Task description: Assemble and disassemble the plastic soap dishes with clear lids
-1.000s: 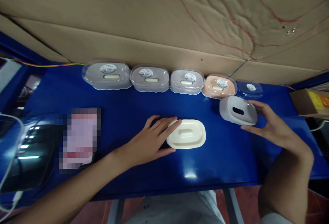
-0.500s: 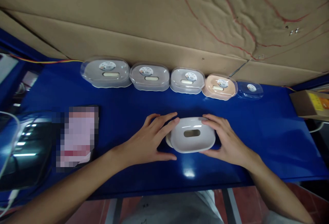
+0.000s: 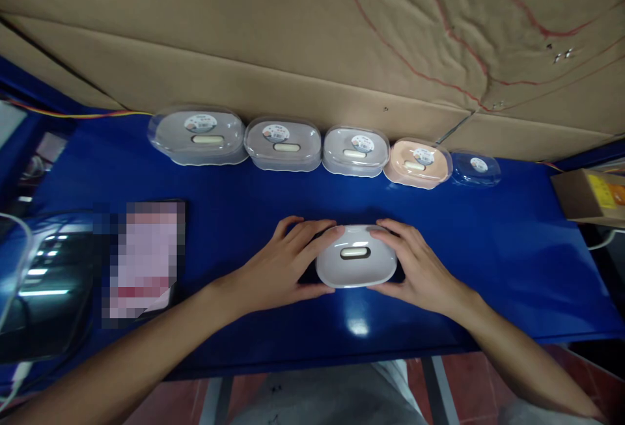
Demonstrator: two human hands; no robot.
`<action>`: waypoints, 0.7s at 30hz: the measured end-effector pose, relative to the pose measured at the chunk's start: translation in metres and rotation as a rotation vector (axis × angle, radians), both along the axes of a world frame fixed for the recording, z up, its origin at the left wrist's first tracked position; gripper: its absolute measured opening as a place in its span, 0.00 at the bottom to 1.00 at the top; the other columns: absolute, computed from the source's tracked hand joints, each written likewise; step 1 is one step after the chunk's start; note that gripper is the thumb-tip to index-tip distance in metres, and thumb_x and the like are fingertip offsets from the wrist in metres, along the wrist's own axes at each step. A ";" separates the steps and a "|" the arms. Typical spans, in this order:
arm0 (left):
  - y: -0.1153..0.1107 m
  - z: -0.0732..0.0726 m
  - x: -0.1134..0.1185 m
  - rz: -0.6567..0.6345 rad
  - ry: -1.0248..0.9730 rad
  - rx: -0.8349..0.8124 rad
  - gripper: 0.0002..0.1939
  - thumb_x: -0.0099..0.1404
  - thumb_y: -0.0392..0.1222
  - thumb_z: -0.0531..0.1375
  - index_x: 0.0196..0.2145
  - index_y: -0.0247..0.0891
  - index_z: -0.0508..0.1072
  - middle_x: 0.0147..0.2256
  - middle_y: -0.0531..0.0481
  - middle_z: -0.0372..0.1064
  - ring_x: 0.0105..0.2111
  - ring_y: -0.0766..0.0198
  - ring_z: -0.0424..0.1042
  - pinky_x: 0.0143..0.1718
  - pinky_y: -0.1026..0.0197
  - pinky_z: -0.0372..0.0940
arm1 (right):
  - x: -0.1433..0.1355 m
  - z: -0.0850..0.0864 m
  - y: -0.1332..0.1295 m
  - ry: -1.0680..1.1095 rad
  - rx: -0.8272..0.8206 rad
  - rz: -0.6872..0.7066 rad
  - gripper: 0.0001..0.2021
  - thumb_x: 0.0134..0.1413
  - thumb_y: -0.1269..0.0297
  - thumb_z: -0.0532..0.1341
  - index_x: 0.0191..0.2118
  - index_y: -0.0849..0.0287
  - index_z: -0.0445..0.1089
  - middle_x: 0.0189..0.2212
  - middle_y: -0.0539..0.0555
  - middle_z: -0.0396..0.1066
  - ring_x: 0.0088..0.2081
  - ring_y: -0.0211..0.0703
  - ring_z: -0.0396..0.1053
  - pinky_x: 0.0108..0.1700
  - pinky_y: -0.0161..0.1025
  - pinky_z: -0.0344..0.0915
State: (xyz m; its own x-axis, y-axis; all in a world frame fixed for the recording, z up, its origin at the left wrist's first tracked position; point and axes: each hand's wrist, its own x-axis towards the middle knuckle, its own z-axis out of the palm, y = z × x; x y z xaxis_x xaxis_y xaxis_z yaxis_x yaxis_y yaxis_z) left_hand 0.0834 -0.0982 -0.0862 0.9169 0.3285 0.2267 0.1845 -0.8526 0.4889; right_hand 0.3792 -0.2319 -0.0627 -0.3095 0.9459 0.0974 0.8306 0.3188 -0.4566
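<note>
A glossy white oval soap dish (image 3: 332, 269), with an oblong slot in its middle, sits on the blue table in front of me. A cream-coloured bar (image 3: 355, 252) shows through the slot. My left hand (image 3: 293, 261) is closed round the dish's left end, fingers along the far side and thumb at the near edge. Around the right end, my right hand (image 3: 413, 261) has the same kind of grip. The part under the dish is hidden by it.
Along the cardboard wall stands a row: several clear-lidded oval soap boxes, grey ones (image 3: 208, 155), a peach one (image 3: 417, 176), and a clear lid (image 3: 476, 170) at the right end. A phone (image 3: 146, 259) and a dark device (image 3: 46, 288) with cables lie left. A carton (image 3: 586, 198) is far right.
My right hand has moved the white dish left, against my left hand. The slot, which showed a dark opening, now frames the cream bar. Both hands have drawn closer together.
</note>
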 end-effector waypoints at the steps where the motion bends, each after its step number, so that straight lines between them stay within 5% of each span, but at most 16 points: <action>1: 0.000 0.000 0.000 0.001 0.002 0.001 0.55 0.71 0.56 0.70 0.79 0.42 0.40 0.67 0.29 0.66 0.64 0.37 0.69 0.66 0.33 0.57 | 0.000 0.000 0.000 0.002 -0.003 -0.001 0.45 0.64 0.51 0.71 0.78 0.48 0.47 0.69 0.68 0.62 0.69 0.71 0.64 0.64 0.69 0.70; 21: -0.002 -0.002 0.000 0.033 -0.015 -0.042 0.53 0.71 0.55 0.70 0.79 0.44 0.44 0.69 0.29 0.63 0.66 0.37 0.67 0.66 0.35 0.59 | 0.004 -0.005 0.003 0.060 -0.069 0.009 0.48 0.64 0.53 0.72 0.79 0.44 0.44 0.72 0.67 0.56 0.73 0.69 0.60 0.68 0.67 0.67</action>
